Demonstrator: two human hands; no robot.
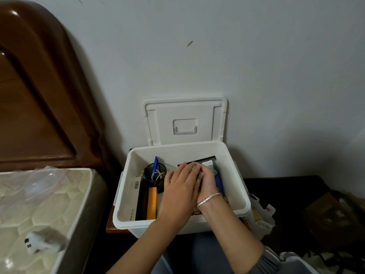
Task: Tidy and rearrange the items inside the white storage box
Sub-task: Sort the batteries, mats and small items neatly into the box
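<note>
Cup (pixel 147 173) and orange handle (pixel 152 202) sit by the left wall of the box (pixel 177 152). My left hand (pixel 181 191) lies flat mid-box, fingers straight, holding nothing. My right hand (pixel 207 179) curls near the comb (pixel 207 160) at the back right corner; I cannot tell what it holds.

The left hand (pixel 180 187) lies palm down with fingers (pixel 184 170) straight, its inner edge touching the right hand (pixel 207 180). The right hand's fingers bend downward; their hold is obscured.

- The single head camera looks forward and down from above the person's lap (pixel 197 256), facing the wall (pixel 256 66).
- It is near the white storage box (pixel 234 175), which sits low-centre in view.
</note>
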